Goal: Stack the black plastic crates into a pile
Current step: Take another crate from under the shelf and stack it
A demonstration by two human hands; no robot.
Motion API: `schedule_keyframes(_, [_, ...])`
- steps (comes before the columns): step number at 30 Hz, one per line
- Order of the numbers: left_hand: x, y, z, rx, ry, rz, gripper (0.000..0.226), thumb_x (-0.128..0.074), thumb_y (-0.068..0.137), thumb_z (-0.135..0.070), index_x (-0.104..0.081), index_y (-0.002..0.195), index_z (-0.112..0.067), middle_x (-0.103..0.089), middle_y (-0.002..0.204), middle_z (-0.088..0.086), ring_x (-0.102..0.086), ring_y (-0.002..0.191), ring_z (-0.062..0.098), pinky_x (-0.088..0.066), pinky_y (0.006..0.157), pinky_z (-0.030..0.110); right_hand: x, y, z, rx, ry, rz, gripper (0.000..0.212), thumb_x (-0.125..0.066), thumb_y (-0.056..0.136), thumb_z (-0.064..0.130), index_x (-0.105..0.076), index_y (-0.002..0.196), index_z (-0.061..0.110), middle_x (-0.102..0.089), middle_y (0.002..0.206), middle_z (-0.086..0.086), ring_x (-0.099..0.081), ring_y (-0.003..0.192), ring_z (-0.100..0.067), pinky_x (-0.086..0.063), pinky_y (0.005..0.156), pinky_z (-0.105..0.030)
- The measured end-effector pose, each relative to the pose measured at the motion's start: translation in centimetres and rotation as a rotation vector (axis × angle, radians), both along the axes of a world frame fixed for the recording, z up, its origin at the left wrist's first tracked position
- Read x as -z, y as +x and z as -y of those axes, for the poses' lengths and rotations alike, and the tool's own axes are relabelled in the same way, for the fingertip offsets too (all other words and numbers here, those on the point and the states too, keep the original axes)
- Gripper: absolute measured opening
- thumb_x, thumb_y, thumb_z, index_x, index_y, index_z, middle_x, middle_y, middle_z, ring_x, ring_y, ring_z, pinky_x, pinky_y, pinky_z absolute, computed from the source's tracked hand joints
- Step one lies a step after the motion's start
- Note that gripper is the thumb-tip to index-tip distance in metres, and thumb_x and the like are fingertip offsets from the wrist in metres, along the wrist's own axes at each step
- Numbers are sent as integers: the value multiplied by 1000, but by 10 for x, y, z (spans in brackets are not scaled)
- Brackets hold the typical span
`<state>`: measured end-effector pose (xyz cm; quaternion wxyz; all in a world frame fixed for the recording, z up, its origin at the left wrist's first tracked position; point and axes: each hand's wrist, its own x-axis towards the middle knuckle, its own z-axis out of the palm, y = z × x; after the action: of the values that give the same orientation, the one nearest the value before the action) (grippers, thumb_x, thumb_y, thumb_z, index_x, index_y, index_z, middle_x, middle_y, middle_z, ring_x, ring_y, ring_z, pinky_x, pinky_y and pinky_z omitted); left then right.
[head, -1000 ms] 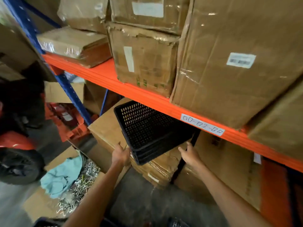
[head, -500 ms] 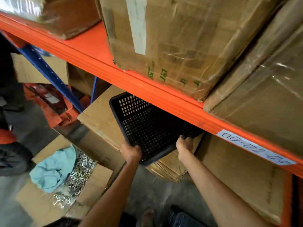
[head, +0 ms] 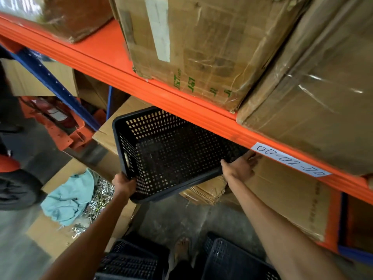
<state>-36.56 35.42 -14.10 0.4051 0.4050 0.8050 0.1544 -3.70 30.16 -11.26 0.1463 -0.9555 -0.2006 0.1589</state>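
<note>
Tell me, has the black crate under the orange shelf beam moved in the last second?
Yes. The black crate has come out from under the orange beam toward the person, off the cardboard box.

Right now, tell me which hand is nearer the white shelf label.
Right. The right hand grips the black crate just below the white shelf label; the left hand holds the crate's far-left corner.
</note>
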Motion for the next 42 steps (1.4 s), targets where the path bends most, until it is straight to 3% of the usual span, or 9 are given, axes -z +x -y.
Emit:
schedule_keyframes(4, [3,-35,-22,82,-18,-116,34,-71,76,-10,-64,105,5,-68,103,26,-65,94,38,-53,79,44,-9,41,-1,-133,-138,76,66,-72,79,33,-45,132,4,-46,142,-22,-40,134,-38,-32,109,-47])
schedule_keyframes(7, [3,-48,-38,123,-54,-108,35,-73,74,-9,-65,106,2,-69,100,21,-67,93,37,-55,73,41,-13,63,-6,-310,-238,-130,65,-68,86,31,-41,139,6,-45,145,-17,-43,133,-34,-36,104,-38])
schedule_keyframes(13, [5,-35,-63,-71,29,-45,42,-72,77,-23,-66,111,1,-70,104,21,-67,95,35,-51,74,37,-1,49,-55,-365,-11,-426,52,-46,100,22,-34,142,-5,-34,151,-24,-32,139,-39,-30,102,-32])
schedule_keyframes(15, [11,-37,-62,-60,42,-46,39,-70,79,-22,-67,109,3,-70,103,22,-68,93,35,-53,74,39,10,53,-60,-298,49,-391,49,-42,101,22,-37,139,-9,-39,146,-28,-38,133,-42,-34,97,-36])
schedule_keyframes(21, [8,-57,-31,-52,79,-62,28,-72,76,-21,-70,95,0,-72,89,16,-69,82,29,-55,67,38,17,57,-19,-313,169,-206,44,-52,94,40,-57,130,17,-61,129,-13,-55,119,-37,-45,95,-41])
schedule_keyframes(26, [25,-103,-13,10,88,-66,50,-71,54,-33,-68,94,-3,-70,82,13,-67,74,26,-59,71,50,-17,45,59,-264,268,-186,25,-57,92,30,-73,108,19,-74,95,-15,-67,91,-35,-47,70,-33])
schedule_keyframes(32, [-121,-46,114,82,149,-162,23,-73,78,-21,-65,86,-2,-65,83,21,-64,77,29,-51,72,38,-45,39,204,-168,354,-228,27,-57,92,32,-74,101,13,-73,89,-17,-67,87,-36,-50,69,-37])
schedule_keyframes(38, [-143,-7,224,242,178,-209,41,-74,77,-23,-67,109,3,-68,104,28,-65,98,39,-51,84,44,-52,56,373,-22,383,-272,30,-54,94,33,-70,105,10,-71,94,-17,-65,91,-38,-44,68,-36])
schedule_keyframes(42, [-131,38,303,356,176,-186,40,-72,80,-24,-68,109,5,-67,98,26,-65,101,39,-50,86,44,-44,79,488,82,370,-219,32,-56,94,33,-72,101,7,-71,92,-19,-66,90,-37,-44,65,-35])
